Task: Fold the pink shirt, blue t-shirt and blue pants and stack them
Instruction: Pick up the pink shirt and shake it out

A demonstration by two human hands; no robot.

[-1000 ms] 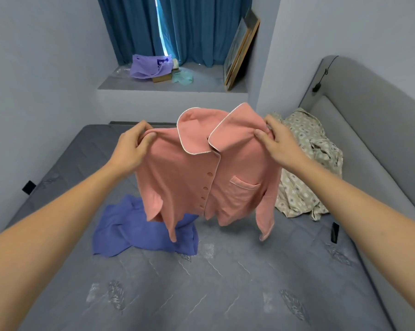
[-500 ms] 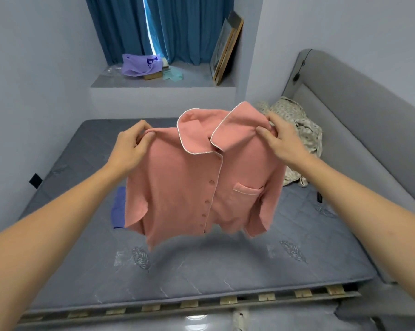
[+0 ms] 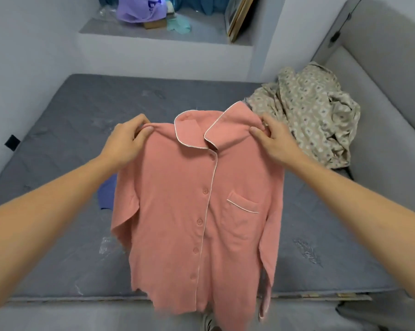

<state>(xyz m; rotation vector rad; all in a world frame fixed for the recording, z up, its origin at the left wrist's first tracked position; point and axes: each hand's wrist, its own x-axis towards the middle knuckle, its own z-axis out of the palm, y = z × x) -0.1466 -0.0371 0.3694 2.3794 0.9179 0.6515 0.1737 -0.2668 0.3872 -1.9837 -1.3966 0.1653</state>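
Both the left hand (image 3: 127,140) and right hand (image 3: 274,137) are pinching the pink shirt (image 3: 197,206) by its shoulders at mid-frame. The hem is dangling past the mattress (image 3: 70,139) edge at the bottom, so it is risking laying down bunched.

Bed (image 3: 77,144): a bare grey quilted mattress is filling the space in front of me, its near edge resting on a slatted frame that is showing at the lower right.

Lying on it, far right corner: a crumpled beige patterned cloth (image 3: 314,115), bunching up against the grey padded headboard (image 3: 390,75).

Lying on it, left of centre: a blue garment (image 3: 107,194), only a small part showing.

Ledge (image 3: 201,34) beyond the bed: carrying a purple bag (image 3: 139,10), a teal cloth (image 3: 179,25) and a leaning picture frame (image 3: 236,17).
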